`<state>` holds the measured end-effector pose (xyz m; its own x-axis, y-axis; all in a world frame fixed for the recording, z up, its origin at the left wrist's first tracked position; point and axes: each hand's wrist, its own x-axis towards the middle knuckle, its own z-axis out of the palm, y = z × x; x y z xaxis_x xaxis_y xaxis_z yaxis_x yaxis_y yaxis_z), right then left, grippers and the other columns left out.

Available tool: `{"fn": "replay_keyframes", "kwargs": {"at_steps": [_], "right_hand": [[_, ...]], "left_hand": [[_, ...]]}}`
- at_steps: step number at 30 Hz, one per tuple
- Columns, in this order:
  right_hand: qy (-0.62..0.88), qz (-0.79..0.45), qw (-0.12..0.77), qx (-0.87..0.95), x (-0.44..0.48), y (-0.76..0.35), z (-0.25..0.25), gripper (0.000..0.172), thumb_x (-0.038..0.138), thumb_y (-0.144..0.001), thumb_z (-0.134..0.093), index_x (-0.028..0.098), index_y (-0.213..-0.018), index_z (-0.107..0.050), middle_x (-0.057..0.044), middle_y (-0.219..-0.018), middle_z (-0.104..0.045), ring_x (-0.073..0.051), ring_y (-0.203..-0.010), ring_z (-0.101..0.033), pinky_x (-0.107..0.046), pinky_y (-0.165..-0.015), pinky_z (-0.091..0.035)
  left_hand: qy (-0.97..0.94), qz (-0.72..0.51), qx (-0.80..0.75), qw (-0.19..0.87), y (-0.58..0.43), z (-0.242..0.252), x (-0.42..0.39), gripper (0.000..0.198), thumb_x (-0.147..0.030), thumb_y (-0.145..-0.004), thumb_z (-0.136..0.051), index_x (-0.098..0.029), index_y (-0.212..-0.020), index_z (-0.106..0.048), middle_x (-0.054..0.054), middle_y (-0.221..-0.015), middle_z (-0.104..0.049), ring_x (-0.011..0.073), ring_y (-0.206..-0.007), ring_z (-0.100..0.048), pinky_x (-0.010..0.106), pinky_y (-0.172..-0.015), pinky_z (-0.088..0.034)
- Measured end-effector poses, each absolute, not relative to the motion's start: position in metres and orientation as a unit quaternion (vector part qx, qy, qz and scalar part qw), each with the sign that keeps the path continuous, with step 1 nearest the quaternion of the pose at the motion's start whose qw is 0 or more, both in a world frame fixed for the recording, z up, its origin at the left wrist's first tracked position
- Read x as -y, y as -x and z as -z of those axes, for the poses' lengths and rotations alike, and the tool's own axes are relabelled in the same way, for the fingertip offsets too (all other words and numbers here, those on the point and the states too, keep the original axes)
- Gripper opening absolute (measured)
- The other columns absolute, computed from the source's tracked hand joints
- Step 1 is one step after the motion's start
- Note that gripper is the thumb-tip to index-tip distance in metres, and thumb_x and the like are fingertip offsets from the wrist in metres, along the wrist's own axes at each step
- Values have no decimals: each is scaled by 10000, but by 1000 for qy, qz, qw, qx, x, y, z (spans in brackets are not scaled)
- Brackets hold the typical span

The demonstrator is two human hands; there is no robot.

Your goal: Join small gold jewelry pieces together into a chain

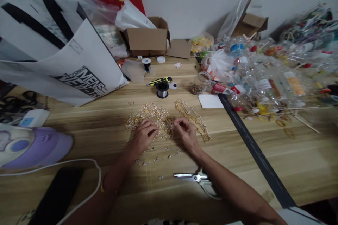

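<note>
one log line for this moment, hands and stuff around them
left hand: on gold bead pile | right hand: pinching at pile edge | gold chain: right of pile | scissors: near the person

Gold bead pile (153, 117), gold chain (194, 117) (pale accents), yellow-black cutter (159, 81), wood-grain table (264, 140)

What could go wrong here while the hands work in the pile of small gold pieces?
The scissors lie with blades open beside the right forearm, so the arm may catch them. The left hand and right hand pinch into the gold pieces, which may scatter or tangle with the chains beside them.
</note>
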<state>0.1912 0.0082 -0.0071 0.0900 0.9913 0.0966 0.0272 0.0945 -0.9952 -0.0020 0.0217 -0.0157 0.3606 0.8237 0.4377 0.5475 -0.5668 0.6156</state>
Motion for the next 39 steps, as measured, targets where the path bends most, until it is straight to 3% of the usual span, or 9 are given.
{"fn": "replay_keyframes", "kwargs": {"at_steps": [9,18,25,39], "right_hand": [[510,-447,535,504,-8,-191,7,166,334,-788,-598,178,-734,-594,-4,-708,-583,-140,-689,-533,-247,-650,-419],[511,-448,535,502,-8,-191,6,175,340,-779,-603,174,-724,-591,4,-693,-583,-133,-668,-532,-235,-630,-418],[510,-450,537,500,-8,-191,7,169,342,-777,-608,177,-741,-599,-2,-710,-589,-138,-683,-536,-239,-633,-420],[505,-447,540,503,-8,-190,8,161,332,-777,-605,176,-739,-598,-1,-700,-574,-132,-661,-522,-238,-617,-413]], "left_hand": [[-798,-339,-478,144,6,17,-25,162,-174,-796,-615,-197,-937,-690,66,-900,-630,225,-933,-519,375,-843,-437],[-797,-300,-511,113,11,19,-26,109,-166,-823,-574,-187,-767,-665,43,-820,-624,206,-896,-517,359,-836,-427],[-768,-319,-545,103,15,20,-29,128,-153,-828,-535,-182,-791,-653,46,-800,-667,203,-829,-551,347,-782,-438],[-656,-403,-598,223,18,15,-32,72,-205,-731,-622,-173,-712,-683,14,-717,-707,163,-703,-640,263,-679,-487]]}}
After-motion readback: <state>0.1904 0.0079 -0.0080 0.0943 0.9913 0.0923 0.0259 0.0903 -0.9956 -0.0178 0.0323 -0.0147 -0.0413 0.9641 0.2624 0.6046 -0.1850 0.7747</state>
